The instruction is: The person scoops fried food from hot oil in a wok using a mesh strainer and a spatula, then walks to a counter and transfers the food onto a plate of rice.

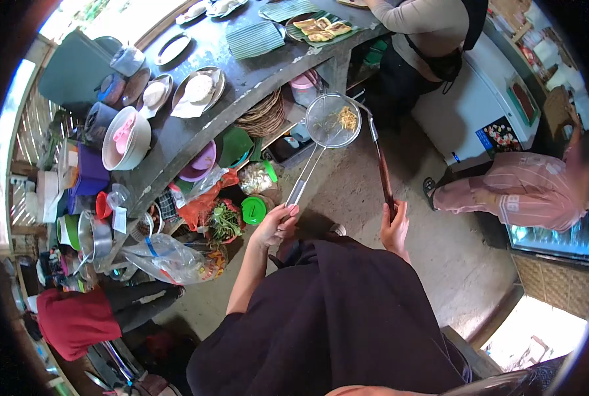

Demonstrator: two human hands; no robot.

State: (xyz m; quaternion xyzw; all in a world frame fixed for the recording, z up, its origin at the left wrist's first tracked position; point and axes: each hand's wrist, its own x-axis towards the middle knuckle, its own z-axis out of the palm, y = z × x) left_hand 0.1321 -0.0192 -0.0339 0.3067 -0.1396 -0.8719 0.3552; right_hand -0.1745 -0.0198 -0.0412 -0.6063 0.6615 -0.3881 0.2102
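Dark garment (334, 310), left hand (276, 226) with grip round strainer (325, 131) of golden bits (347, 119), right hand (394, 228) round brown handle (384, 173).

a round mesh strainer (324, 124) holds golden shreds (347, 118) off-centre; a brown-handled utensil (383, 165) slants beside its rim.

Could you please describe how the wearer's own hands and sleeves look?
Both the left hand and right hand are ungloved. The loose top is black and plain; its left sleeve ends around the elbow, while the right sleeve's edge is unclear.
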